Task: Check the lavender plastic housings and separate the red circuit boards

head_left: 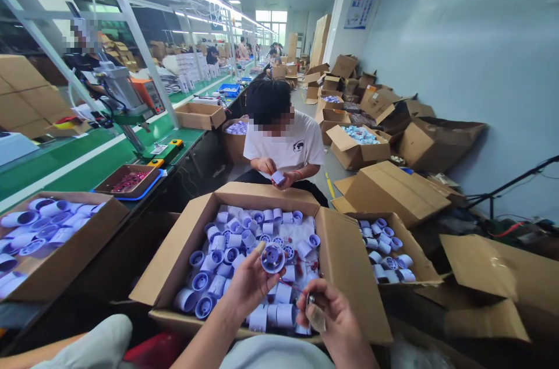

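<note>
The pale cup (273, 258) is in my left hand (250, 281), thumb and fingers closed round its sides, holed face toward me. Between four and five o'clock of it, my right hand (329, 312) pinches a small wired part (310, 299); I can't tell whether its red wire (292, 284) joins the cup. I judge this a wire-handling step, calling for a steady cup and slack wire. Beneath lies the open carton (349, 276); at twelve, a co-worker (286, 148).

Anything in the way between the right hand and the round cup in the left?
Nothing solid visible: the right hand and the round cup in the left hand are apart, with open space above the carton between them. Only a thin reddish wire shows in that gap.
</note>
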The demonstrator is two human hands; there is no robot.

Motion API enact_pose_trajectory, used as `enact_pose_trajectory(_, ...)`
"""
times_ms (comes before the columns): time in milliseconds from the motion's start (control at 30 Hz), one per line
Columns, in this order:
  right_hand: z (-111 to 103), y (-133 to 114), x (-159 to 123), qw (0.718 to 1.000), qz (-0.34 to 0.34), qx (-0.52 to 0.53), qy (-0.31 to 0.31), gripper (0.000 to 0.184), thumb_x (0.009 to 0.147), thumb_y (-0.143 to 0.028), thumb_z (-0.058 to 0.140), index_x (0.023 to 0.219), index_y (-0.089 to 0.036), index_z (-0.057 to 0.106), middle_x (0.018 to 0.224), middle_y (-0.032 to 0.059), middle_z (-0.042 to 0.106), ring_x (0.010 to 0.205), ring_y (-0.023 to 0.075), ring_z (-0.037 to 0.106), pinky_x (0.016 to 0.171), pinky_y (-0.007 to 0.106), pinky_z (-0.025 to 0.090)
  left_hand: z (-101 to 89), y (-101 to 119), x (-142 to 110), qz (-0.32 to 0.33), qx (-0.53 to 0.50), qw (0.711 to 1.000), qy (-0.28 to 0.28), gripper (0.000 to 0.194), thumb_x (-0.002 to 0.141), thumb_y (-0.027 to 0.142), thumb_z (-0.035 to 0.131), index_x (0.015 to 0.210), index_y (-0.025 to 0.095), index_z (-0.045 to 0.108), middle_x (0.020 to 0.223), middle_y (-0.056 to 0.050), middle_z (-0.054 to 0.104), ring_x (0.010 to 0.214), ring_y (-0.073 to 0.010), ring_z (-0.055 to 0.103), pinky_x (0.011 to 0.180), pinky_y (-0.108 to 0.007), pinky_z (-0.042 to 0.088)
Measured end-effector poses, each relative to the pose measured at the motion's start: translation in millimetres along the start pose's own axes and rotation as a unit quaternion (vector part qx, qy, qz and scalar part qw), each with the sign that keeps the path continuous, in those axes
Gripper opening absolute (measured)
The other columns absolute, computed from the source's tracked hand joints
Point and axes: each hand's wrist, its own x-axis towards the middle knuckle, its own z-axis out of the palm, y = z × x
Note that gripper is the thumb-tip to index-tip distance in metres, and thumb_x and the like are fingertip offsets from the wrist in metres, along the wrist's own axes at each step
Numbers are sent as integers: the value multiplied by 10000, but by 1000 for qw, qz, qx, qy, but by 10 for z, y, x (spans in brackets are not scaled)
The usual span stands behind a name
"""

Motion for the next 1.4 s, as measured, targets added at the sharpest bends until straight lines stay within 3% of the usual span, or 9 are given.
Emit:
enact_pose_trajectory(233,-107,155,161,999,-4,-46,9,371,547,-376,845,795,-184,647,685,12,673,536,112,601,555,246,505,34,-79,-43,33,63,997,-33,288,834,359,590,1067,197,536,735,-4,672,511,-125,639,451,-193,513)
enact_pose_trajectory(467,-49,173,181,994,-34,-90,56,368,584,-386,819,834,-184,638,704,16,685,576,129,622,557,230,486,-32,-103,-38,60,93,992,-60,403,803,431,614,1131,223,510,794,-1,649,608,-124,645,493,-195,507)
enact_pose_trajectory(700,-99,219,195,965,-106,-203,129,371,627,-473,756,838,-187,649,778,64,705,694,185,654,669,279,536,-49,-110,-46,56,87,992,-76,402,809,448,601,1127,225,496,787,-7,661,575,-119,632,479,-189,484)
enact_pose_trajectory(967,-181,301,161,878,-200,-412,140,273,749,-358,654,989,-228,663,865,71,733,729,210,677,664,281,529,-47,-171,-51,59,100,990,-79,402,784,421,645,1111,250,486,829,7,630,662,-115,622,538,-198,502)
enact_pose_trajectory(1033,-167,291,164,835,-258,-466,136,224,779,-316,621,988,-251,666,897,68,727,786,220,675,701,302,528,-33,-198,-66,68,113,988,-85,435,771,438,653,1131,258,487,798,15,609,647,-112,607,544,-206,496)
enact_pose_trajectory(1167,-95,262,182,718,-379,-565,148,139,794,-266,592,886,-284,695,940,76,680,878,247,619,775,386,502,14,-244,-119,54,114,987,-103,459,739,457,680,1116,251,521,790,9,600,644,-114,596,551,-210,478)
enact_pose_trajectory(1233,-57,261,193,680,-404,-592,155,153,786,-221,580,861,-283,698,952,81,652,868,246,591,754,399,498,36,-262,-145,42,111,987,-106,424,723,446,701,1057,223,561,784,4,605,638,-105,587,557,-204,472)
enact_pose_trajectory(1400,0,261,199,665,-395,-618,138,196,752,-148,579,840,-280,695,969,69,631,852,231,566,755,393,493,51,-275,-180,38,118,984,-125,302,739,398,700,910,162,619,748,-5,618,603,-93,570,571,-208,465)
